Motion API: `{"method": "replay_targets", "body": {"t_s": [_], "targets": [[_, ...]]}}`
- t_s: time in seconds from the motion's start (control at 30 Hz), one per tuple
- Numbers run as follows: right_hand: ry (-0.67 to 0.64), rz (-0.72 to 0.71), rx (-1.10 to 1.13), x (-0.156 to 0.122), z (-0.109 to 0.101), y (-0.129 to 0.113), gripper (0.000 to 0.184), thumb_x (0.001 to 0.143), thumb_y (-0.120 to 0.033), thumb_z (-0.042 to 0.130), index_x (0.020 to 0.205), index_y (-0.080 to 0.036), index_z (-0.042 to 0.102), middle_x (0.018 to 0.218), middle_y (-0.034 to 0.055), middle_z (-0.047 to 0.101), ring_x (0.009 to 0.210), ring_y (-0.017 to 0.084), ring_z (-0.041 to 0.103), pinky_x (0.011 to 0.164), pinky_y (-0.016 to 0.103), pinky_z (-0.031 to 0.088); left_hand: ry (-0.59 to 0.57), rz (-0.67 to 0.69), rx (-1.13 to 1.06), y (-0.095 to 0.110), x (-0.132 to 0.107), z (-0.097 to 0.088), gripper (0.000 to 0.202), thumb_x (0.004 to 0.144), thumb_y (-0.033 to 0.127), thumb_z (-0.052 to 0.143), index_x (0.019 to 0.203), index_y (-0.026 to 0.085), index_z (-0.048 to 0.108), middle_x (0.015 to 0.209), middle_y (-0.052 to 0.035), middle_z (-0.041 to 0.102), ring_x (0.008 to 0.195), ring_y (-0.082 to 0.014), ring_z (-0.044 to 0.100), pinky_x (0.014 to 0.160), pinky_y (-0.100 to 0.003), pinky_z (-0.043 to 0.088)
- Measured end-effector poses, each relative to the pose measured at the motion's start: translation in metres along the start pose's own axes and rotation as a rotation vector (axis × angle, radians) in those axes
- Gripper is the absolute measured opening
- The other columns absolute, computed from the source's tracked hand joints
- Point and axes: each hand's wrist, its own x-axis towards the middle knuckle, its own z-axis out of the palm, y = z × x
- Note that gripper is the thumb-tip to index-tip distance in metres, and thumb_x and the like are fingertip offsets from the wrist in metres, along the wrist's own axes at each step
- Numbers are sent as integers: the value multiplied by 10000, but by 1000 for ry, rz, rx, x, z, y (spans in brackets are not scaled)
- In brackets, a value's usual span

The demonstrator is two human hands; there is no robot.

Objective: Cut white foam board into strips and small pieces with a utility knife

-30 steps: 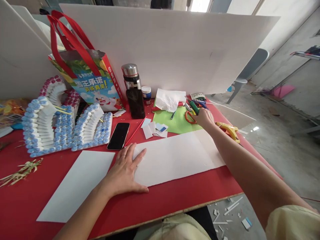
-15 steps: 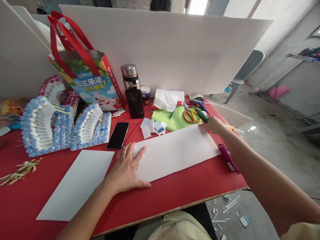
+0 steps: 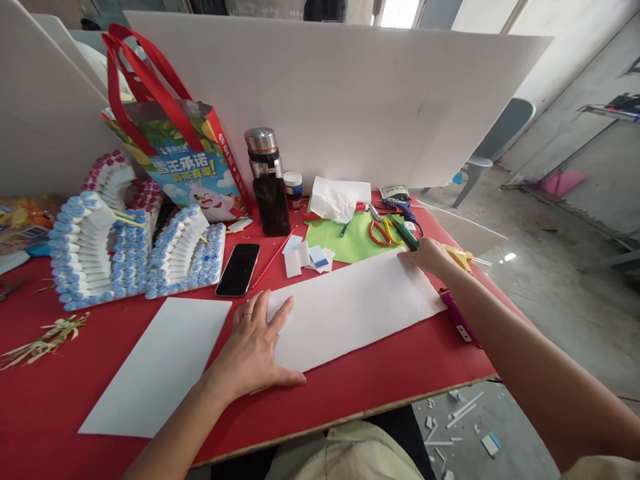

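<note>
At a red desk [image 3: 375,373], the left hand [image 3: 257,347] rests with fingers spread apart across the left end of a long white board [image 3: 345,313], which lies flat at the near side. A second white sheet [image 3: 157,367] lies on the desk to the left. At the board's right end sits a magenta tool [image 3: 456,317]. The right hand [image 3: 431,257] is at the board's far right corner, its fingers just beside a green-handled tool [image 3: 406,235]; whether they grip anything cannot be told. Beyond the board lie a phone [image 3: 238,269], small white pieces [image 3: 295,263] and, on a green sheet [image 3: 327,233], scissors [image 3: 386,233] with orange and yellow handles. A printed bag [image 3: 193,177] and a steel-capped bottle [image 3: 264,153] stand farther back, before a large white panel [image 3: 370,100].
</note>
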Motion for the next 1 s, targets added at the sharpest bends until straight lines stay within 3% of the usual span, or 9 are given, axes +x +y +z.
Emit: {"method": "replay_targets", "body": {"t_s": [0.17,0.3,0.43,0.57,0.83,1.0], "targets": [[186,-82,-16,11,5,-22,314,795,-466,657,900,-172,623,893,98,651,805,236,598,602,297,398,14,13,23,-1,-1,4,1267,522,891,653,1580,328,241,1629,-182,134,1493,-489,102,1152,-658,216],[132,-47,-31,26,10,-51,340,770,-446,699,929,-150,649,1008,147,649,904,266,611,645,305,428,28,44,15,-6,-3,7,1255,535,894,645,1582,345,224,1641,-167,110,1482,-506,116,1137,-667,246],[75,-13,-7,37,12,-59,278,728,-359,730,882,-139,656,934,134,638,853,256,616,613,298,436,26,98,21,-12,-7,8,1260,530,915,625,1581,337,236,1648,-162,95,1488,-499,117,1156,-657,223],[34,4,31,37,6,-52,289,714,-391,746,812,-151,618,812,88,590,752,217,587,558,285,411,29,110,30,-14,-8,8,1253,543,929,597,1583,335,227,1651,-167,76,1495,-492,108,1161,-653,218],[-71,63,226,-10,1,-46,281,713,-387,713,800,-204,519,692,25,546,532,143,489,456,271,332,29,147,24,-15,-3,8,1253,547,909,625,1585,347,205,1671,-146,-12,1495,-510,90,1155,-670,227],[-50,-84,286,-55,-3,-30,245,674,-344,691,710,-224,481,607,-32,498,513,124,442,474,264,318,6,130,11,-17,0,7,1237,571,911,606,1588,357,172,1676,-137,-50,1504,-501,65,1153,-666,241]]}}
